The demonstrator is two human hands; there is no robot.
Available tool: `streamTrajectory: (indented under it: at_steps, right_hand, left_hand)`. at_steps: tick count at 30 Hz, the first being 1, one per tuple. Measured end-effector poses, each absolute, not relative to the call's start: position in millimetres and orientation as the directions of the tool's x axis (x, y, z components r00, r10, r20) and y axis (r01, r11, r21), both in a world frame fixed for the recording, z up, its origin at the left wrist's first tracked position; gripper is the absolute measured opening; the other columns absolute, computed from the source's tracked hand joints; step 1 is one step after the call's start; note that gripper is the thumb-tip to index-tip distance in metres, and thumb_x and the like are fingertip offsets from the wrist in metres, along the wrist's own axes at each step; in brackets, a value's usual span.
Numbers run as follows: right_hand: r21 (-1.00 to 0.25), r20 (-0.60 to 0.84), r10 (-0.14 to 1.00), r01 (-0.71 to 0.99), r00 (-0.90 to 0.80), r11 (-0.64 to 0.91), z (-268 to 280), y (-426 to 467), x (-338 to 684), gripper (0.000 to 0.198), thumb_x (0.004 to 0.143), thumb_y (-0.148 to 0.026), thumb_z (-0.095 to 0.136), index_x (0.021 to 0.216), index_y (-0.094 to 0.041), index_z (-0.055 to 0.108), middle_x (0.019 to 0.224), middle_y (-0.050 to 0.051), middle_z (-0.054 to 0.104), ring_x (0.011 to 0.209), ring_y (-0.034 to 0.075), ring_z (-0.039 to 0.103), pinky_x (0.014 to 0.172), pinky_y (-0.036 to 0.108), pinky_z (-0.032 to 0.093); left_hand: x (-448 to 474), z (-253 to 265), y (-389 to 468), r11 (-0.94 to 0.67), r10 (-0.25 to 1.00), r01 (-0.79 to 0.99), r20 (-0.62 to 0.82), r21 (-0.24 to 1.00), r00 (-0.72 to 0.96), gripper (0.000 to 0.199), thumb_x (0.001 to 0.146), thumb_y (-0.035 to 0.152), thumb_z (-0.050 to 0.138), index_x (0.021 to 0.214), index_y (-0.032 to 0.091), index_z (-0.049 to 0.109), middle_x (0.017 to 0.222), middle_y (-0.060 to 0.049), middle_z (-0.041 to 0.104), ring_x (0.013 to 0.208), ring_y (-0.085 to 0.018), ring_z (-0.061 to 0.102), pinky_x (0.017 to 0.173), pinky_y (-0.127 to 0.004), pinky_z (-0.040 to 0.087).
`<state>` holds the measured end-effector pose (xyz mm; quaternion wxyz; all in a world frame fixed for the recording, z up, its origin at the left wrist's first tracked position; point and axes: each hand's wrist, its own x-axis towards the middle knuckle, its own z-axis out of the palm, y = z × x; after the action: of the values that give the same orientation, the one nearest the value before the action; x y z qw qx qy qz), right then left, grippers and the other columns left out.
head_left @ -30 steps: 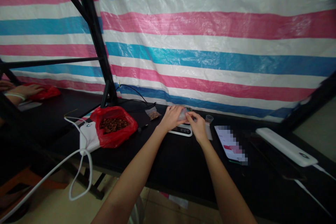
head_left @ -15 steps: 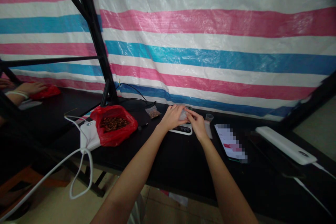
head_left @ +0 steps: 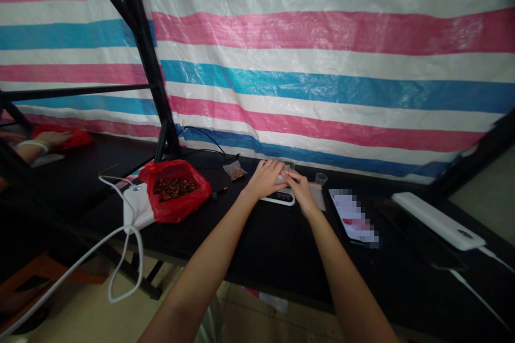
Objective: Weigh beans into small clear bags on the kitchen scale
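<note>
Both forearms reach across the counter (head_left: 257,246); left hand (head_left: 265,178) and right hand (head_left: 300,188) meet over the small scale (head_left: 278,197), fingers (head_left: 286,176) pinched on a clear little bag (head_left: 280,178) near the counter's far edge.

pink, blue and white striped tarp (head_left: 322,64); red bag (head_left: 177,193) of brown nuts; black table (head_left: 261,241).

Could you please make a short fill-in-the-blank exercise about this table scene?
1. The red bag holds ____ pieces.
2. Both hands, left hand and right hand, meet over a small white ____.
3. The table is ____ in colour.
4. The sheet behind has pink, white and ____ stripes.

Missing words: brown; scale; black; blue
</note>
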<state>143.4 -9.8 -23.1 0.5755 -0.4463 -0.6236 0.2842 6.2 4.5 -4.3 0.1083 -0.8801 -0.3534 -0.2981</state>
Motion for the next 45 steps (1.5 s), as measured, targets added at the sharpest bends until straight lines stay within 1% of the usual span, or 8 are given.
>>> streamTrajectory:
  at_steps: [7, 10, 15, 24, 30, 35, 40, 45]
  right_hand:
    - [-0.894, 0.427, 0.902, 0.177, 0.062, 0.411, -24, -10, 143, 0.033, 0.069, -0.045, 0.059, 0.078, -0.016, 0.070, 0.089, 0.006, 0.067, 0.088, 0.021, 0.058, 0.084, 0.035, 0.041]
    - [-0.849, 0.462, 0.884, 0.324, 0.074, 0.417, -24, -11, 144, 0.036, 0.073, -0.048, 0.053, 0.078, -0.016, 0.070, 0.085, 0.006, 0.067, 0.084, 0.021, 0.059, 0.080, 0.034, 0.042]
    - [-0.609, 0.555, 0.828, 0.716, 0.077, 0.341, -21, -17, 145, 0.034, 0.080, -0.045, 0.046, 0.073, -0.020, 0.068, 0.077, 0.004, 0.067, 0.078, 0.021, 0.056, 0.076, 0.033, 0.039]
    - [-0.629, 0.600, 0.779, 0.709, 0.181, 0.319, -14, -20, 150, 0.040, 0.086, -0.044, 0.033, 0.090, -0.021, 0.066, 0.092, 0.005, 0.066, 0.087, 0.021, 0.057, 0.078, 0.033, 0.038]
    - [-0.546, 0.597, 0.637, 0.829, 0.487, -0.122, -15, -18, 186, 0.039, 0.081, -0.028, 0.041, 0.118, -0.019, 0.050, 0.116, 0.014, 0.054, 0.106, 0.032, 0.045, 0.081, 0.045, 0.035]
    - [-0.380, 0.420, 0.747, 0.847, 0.516, -0.372, -27, -4, 208, 0.057, 0.077, -0.034, 0.051, 0.126, -0.008, 0.037, 0.118, 0.022, 0.051, 0.110, 0.036, 0.042, 0.084, 0.048, 0.032]
    - [-0.250, 0.250, 0.823, 0.855, 0.510, -0.454, -30, 8, 215, 0.041, 0.079, -0.034, 0.050, 0.114, -0.013, 0.049, 0.106, 0.017, 0.060, 0.104, 0.034, 0.050, 0.084, 0.049, 0.030]
    - [-0.261, 0.295, 0.828, 0.874, 0.476, -0.409, -29, 18, 218, 0.035, 0.079, -0.033, 0.049, 0.111, -0.017, 0.051, 0.101, 0.015, 0.064, 0.099, 0.033, 0.056, 0.083, 0.049, 0.033]
  left_hand:
    - [6, -5, 5, -0.696, 0.559, 0.718, 0.618, -0.013, 0.552, 0.044, 0.079, 0.049, 0.049, 0.105, 0.014, 0.048, 0.103, -0.009, 0.057, 0.096, -0.024, 0.047, 0.080, -0.036, 0.032]
    - [8, -6, 5, -0.675, 0.567, 0.737, 0.623, -0.025, 0.540, 0.048, 0.078, 0.049, 0.050, 0.110, 0.014, 0.046, 0.103, -0.010, 0.056, 0.095, -0.024, 0.048, 0.079, -0.036, 0.032]
    - [8, -6, 4, -0.651, 0.572, 0.758, 0.625, -0.048, 0.531, 0.047, 0.077, 0.047, 0.050, 0.111, 0.014, 0.047, 0.101, -0.010, 0.055, 0.095, -0.025, 0.047, 0.078, -0.036, 0.032]
    - [7, -2, 2, -0.646, 0.557, 0.763, 0.674, -0.015, 0.485, 0.046, 0.080, 0.052, 0.046, 0.109, 0.016, 0.049, 0.104, -0.009, 0.053, 0.100, -0.024, 0.044, 0.089, -0.039, 0.028]
    - [7, -4, 5, -0.631, 0.607, 0.772, 0.671, 0.081, 0.425, 0.049, 0.080, 0.054, 0.046, 0.113, 0.017, 0.048, 0.105, -0.008, 0.054, 0.101, -0.024, 0.045, 0.091, -0.038, 0.028]
    - [7, -8, 7, -0.662, 0.629, 0.736, 0.639, 0.143, 0.442, 0.048, 0.079, 0.052, 0.048, 0.115, 0.019, 0.046, 0.111, -0.006, 0.055, 0.103, -0.022, 0.046, 0.092, -0.037, 0.028]
    - [2, -12, 13, -0.664, 0.661, 0.711, 0.627, 0.231, 0.413, 0.051, 0.079, 0.050, 0.050, 0.120, 0.020, 0.043, 0.117, -0.005, 0.054, 0.105, -0.021, 0.047, 0.093, -0.037, 0.028]
    - [-2, -15, 19, -0.637, 0.698, 0.699, 0.627, 0.325, 0.345, 0.049, 0.078, 0.050, 0.052, 0.117, 0.021, 0.044, 0.114, -0.005, 0.056, 0.104, -0.021, 0.048, 0.091, -0.037, 0.030]
